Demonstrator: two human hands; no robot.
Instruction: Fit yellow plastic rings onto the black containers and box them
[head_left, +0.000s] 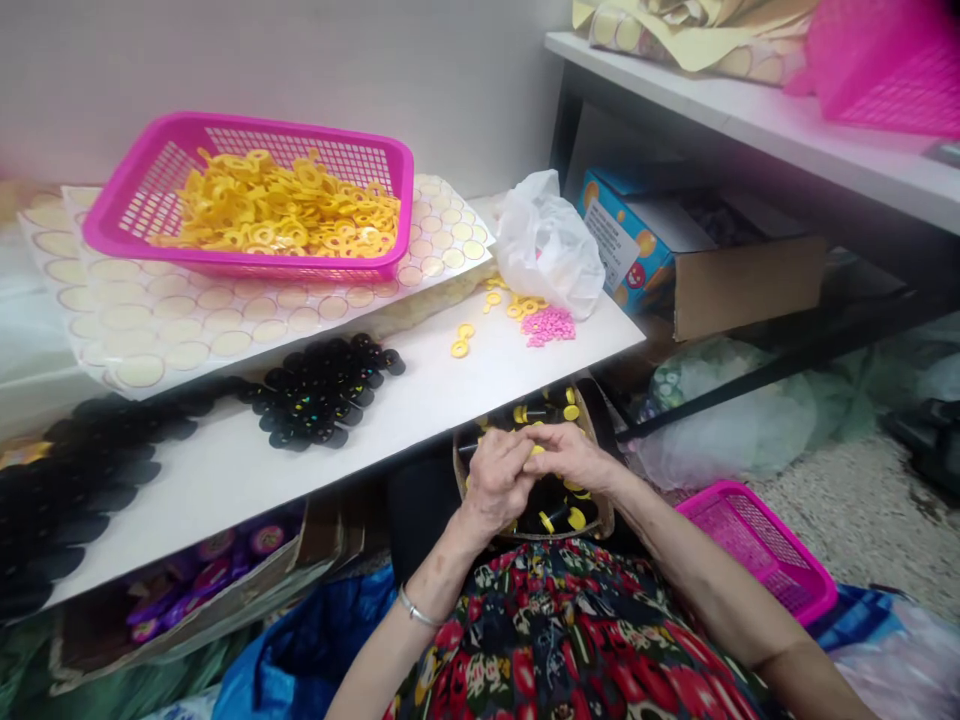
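My left hand (501,478) and my right hand (570,456) meet at the fingertips, above an open cardboard box (459,470) at my lap. The left fingers are curled closed, and what they grip is hidden. A small yellow plastic piece (537,450) shows between the pinched fingers of the right hand. Inside the box lie several black pieces with yellow round ends (576,518). Beyond the hands, on the white table (420,390), are loose yellow ring pieces (461,342) and a heap of tiny pink pieces (548,326).
A pink basket (405,215) of yellow ring pieces (289,205) stands on printed sheets (135,340). Black round-ended pieces (315,395) cover the table's left. A white plastic bag (551,240) sits behind the pink heap. Another pink basket (765,545) is at lower right.
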